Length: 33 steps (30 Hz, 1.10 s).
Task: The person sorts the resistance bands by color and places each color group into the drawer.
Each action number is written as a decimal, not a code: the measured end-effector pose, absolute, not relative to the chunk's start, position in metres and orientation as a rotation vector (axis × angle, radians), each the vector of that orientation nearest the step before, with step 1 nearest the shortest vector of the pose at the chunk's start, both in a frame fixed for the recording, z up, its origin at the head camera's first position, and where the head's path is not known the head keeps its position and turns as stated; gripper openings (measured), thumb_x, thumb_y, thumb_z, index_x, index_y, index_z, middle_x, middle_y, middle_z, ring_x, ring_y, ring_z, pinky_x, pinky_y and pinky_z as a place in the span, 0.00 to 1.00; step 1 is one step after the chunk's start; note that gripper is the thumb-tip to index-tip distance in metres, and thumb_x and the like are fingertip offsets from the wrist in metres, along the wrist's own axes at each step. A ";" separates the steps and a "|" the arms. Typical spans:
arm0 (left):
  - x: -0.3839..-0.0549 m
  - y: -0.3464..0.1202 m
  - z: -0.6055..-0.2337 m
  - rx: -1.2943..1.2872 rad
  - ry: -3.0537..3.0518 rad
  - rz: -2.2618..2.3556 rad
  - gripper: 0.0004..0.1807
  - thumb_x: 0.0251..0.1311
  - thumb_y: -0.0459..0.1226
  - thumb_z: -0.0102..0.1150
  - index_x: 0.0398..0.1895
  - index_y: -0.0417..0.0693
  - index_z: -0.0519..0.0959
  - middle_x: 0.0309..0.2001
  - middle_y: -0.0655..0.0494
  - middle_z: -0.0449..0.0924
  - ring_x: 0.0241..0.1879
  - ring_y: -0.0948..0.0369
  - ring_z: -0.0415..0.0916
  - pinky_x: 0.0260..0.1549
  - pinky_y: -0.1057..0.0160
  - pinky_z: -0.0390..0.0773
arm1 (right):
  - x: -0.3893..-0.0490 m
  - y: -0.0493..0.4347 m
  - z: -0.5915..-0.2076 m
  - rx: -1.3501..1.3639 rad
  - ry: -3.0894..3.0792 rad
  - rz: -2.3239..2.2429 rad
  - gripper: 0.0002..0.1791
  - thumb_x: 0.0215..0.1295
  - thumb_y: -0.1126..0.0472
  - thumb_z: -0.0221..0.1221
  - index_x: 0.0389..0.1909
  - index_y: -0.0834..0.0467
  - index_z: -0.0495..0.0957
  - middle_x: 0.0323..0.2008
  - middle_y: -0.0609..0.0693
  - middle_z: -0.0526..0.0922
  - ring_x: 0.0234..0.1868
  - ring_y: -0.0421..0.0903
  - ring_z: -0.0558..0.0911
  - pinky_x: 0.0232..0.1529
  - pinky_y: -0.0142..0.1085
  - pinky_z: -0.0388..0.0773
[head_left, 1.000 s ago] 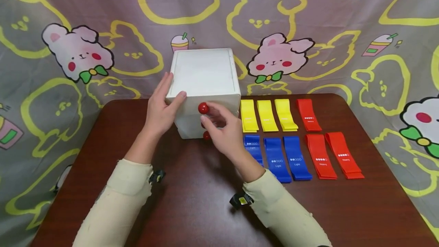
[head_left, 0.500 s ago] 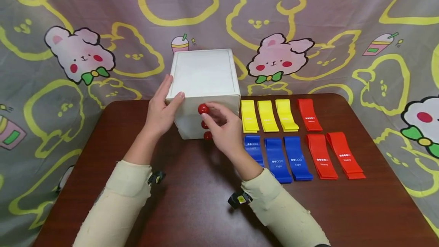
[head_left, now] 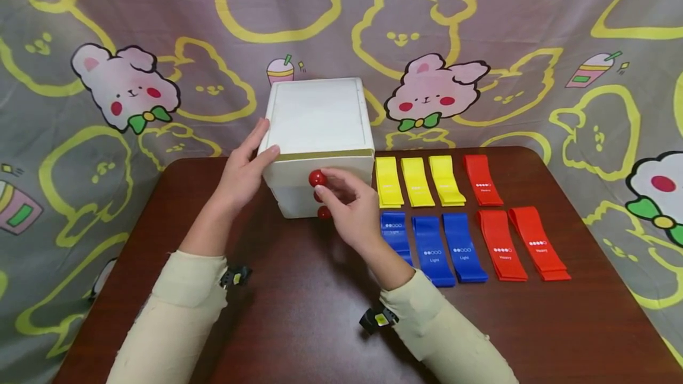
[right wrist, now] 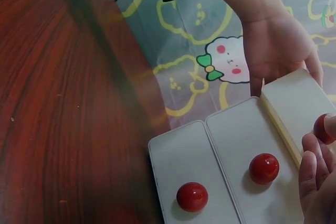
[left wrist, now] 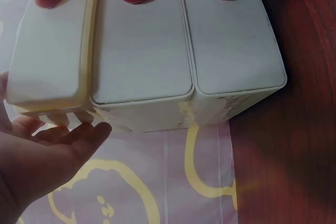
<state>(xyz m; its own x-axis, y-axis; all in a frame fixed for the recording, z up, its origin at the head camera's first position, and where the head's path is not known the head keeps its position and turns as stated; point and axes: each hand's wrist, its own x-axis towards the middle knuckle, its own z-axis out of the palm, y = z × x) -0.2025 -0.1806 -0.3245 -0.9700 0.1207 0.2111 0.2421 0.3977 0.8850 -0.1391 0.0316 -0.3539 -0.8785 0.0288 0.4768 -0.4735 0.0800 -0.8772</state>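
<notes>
A small white drawer cabinet point(head_left: 320, 114) with three red knobs stands at the back of the table. My right hand point(head_left: 354, 209) pinches the top red knob point(head_left: 317, 178) between thumb and fingers. The top drawer point(left wrist: 50, 61) sticks out slightly past the two below it, and a narrow gap shows under the cabinet's top edge. My left hand point(head_left: 240, 176) rests against the cabinet's left side, fingers stretched along it and thumb at the upper front corner. In the right wrist view, the middle knob point(right wrist: 264, 168) and bottom knob point(right wrist: 192, 196) are untouched.
Folded resistance bands lie right of the cabinet: yellow bands point(head_left: 417, 181) at the back, blue bands point(head_left: 433, 250) in front, red bands point(head_left: 501, 245) farther right. A patterned curtain point(head_left: 453, 10) hangs behind the brown table point(head_left: 299, 313).
The right hand has closed on the top knob and drawn it toward me, so the top drawer has slid out a little. The left thumb has shifted slightly left along the corner.
</notes>
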 end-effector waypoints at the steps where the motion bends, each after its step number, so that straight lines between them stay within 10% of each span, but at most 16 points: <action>1: -0.202 -0.181 -0.324 -0.321 -2.541 -1.646 0.34 0.74 0.44 0.53 0.79 0.57 0.55 0.78 0.63 0.46 0.75 0.67 0.41 0.70 0.58 0.44 | -0.138 0.032 -0.355 0.443 -1.994 1.857 0.15 0.62 0.72 0.66 0.50 0.68 0.82 0.42 0.61 0.86 0.36 0.54 0.84 0.38 0.44 0.83; 33: -0.204 -0.184 -0.334 -0.254 -2.413 -1.881 0.33 0.72 0.44 0.55 0.78 0.62 0.59 0.77 0.68 0.49 0.74 0.66 0.46 0.68 0.58 0.52 | -0.100 0.045 -0.370 0.565 -1.978 1.878 0.15 0.57 0.75 0.68 0.47 0.67 0.84 0.39 0.57 0.87 0.34 0.50 0.85 0.34 0.41 0.83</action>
<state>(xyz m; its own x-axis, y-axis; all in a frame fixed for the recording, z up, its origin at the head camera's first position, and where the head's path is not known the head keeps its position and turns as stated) -0.2041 -0.1842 -0.3337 -0.9837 0.0862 0.1578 0.1741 0.2364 0.9559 -0.1004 0.0448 -0.3702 -0.8577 -0.0443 0.5123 -0.5139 0.0396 -0.8570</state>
